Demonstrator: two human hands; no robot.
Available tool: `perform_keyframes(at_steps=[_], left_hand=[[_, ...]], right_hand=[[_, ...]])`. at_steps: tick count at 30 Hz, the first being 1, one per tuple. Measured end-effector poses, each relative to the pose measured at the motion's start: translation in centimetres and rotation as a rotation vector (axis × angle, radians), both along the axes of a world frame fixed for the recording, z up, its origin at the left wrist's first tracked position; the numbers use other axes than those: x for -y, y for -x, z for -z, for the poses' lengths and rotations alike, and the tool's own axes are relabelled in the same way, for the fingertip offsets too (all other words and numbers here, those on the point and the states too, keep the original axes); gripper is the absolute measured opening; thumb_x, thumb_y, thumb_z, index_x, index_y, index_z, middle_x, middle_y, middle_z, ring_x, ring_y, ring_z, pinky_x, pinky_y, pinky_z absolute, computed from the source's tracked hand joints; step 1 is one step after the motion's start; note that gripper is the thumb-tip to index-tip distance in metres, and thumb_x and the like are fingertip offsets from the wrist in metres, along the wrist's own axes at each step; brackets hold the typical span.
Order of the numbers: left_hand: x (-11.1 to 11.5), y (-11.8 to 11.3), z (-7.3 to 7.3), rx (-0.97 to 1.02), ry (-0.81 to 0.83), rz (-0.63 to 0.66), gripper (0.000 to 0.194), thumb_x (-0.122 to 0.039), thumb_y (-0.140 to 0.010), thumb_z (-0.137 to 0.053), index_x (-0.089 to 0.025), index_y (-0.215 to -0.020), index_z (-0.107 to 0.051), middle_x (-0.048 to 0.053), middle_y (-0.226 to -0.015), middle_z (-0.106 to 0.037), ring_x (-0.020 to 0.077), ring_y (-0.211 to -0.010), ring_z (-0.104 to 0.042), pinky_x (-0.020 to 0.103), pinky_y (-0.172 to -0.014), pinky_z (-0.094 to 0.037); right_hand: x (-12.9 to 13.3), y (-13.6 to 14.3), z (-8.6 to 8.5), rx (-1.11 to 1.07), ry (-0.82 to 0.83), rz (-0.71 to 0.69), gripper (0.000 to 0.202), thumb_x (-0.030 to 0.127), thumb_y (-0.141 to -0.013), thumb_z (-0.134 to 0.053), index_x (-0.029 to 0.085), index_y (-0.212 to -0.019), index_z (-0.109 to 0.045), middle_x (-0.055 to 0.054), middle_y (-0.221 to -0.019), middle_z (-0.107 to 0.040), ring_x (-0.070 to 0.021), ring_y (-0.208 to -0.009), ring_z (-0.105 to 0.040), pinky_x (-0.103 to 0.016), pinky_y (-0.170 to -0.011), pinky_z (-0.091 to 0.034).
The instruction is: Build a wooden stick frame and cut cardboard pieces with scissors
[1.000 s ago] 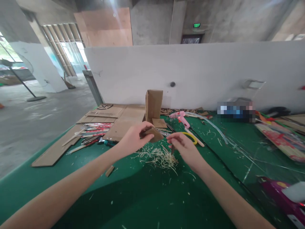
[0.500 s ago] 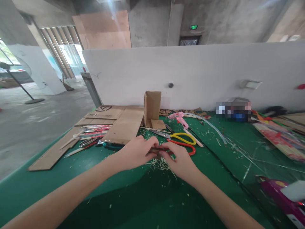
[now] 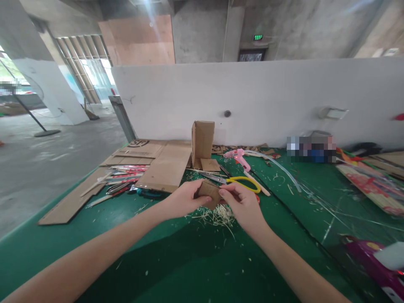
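Note:
A small brown cardboard piece [image 3: 209, 192] is held up between my two hands over the green table. My left hand [image 3: 186, 198] grips its left side, with the thumb across its face. The fingers of my right hand [image 3: 241, 204] pinch its right edge. Beneath it lies a pile of thin pale shavings [image 3: 221, 215]. Just behind my right hand are scissors [image 3: 244, 182] with yellow and red handles, partly covered by that hand. An upright folded cardboard form [image 3: 203, 141] stands farther back, by the white partition.
A pink glue gun [image 3: 238, 158] lies behind the scissors, its black cable running right. Cardboard sheets [image 3: 167, 166] and wrapped sticks [image 3: 124, 176] lie left. A purple device [image 3: 369, 261] sits at the right front. The white partition [image 3: 268, 92] borders the table's back.
The cardboard piece has been turned so its broad face shows. My hands have moved slightly apart, and more of the shavings shows under them.

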State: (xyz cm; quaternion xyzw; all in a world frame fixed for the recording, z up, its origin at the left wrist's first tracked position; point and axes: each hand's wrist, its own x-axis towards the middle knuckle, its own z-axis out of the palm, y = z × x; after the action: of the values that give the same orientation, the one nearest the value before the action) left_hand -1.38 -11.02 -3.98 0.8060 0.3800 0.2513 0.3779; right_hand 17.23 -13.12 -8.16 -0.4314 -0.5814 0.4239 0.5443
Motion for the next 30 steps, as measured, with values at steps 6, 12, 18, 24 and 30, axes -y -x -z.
perform_keyframes(at_steps=[6, 12, 18, 24, 30], left_hand=[[-0.4, 0.6, -0.5, 0.136, 0.352, 0.143, 0.026, -0.027, -0.083, -0.052, -0.018, -0.107, -0.051, 0.009, -0.103, -0.062, 0.0206, -0.091, -0.063, 0.034, -0.069, -0.057], [-0.4, 0.6, -0.7, 0.107, 0.375, 0.134, 0.028, -0.026, -0.082, -0.052, -0.018, -0.109, -0.051, 0.008, -0.102, -0.061, 0.0209, -0.090, -0.063, 0.035, -0.070, -0.057], [-1.4, 1.7, -0.2, -0.005, 0.179, 0.012, 0.042, -0.027, -0.080, -0.051, -0.022, -0.122, -0.045, 0.008, -0.102, -0.059, 0.0184, -0.081, -0.062, 0.027, -0.059, -0.053], [-0.8, 1.3, 0.5, -0.140, -0.102, -0.058, 0.056, -0.041, -0.079, -0.056, -0.023, -0.130, -0.042, 0.011, -0.115, -0.059, 0.0239, -0.092, -0.060, 0.032, -0.069, -0.048], [-0.4, 0.1, 0.3, 0.009, -0.140, -0.055, 0.020, -0.031, -0.085, -0.048, -0.018, -0.098, -0.056, 0.006, -0.093, -0.063, 0.0189, -0.085, -0.059, 0.034, -0.074, -0.047]], right_hand=[[-0.4, -0.6, 0.0, -0.052, 0.110, -0.121, 0.024, 0.044, -0.077, -0.062, 0.022, -0.088, -0.066, -0.004, -0.086, -0.067, -0.0200, -0.070, -0.064, -0.040, -0.069, -0.057], [-0.5, -0.5, 0.4, 0.011, 0.068, -0.093, 0.023, 0.045, -0.080, -0.059, 0.022, -0.082, -0.060, -0.004, -0.079, -0.066, -0.0199, -0.066, -0.064, -0.040, -0.069, -0.057], [-1.3, -2.0, 0.2, -0.016, 0.011, 0.160, 0.025, 0.046, -0.078, -0.061, 0.022, -0.082, -0.058, -0.004, -0.073, -0.065, -0.0221, -0.067, -0.064, -0.041, -0.068, -0.056], [-1.5, -2.3, 0.3, -0.054, 0.030, 0.145, 0.024, 0.045, -0.077, -0.062, 0.022, -0.083, -0.058, -0.004, -0.075, -0.065, -0.0213, -0.068, -0.065, -0.040, -0.070, -0.056], [-0.4, -0.6, 0.2, 0.052, 0.005, -0.043, 0.021, 0.043, -0.081, -0.058, 0.022, -0.081, -0.058, -0.004, -0.078, -0.065, -0.0200, -0.066, -0.063, -0.038, -0.068, -0.055]])
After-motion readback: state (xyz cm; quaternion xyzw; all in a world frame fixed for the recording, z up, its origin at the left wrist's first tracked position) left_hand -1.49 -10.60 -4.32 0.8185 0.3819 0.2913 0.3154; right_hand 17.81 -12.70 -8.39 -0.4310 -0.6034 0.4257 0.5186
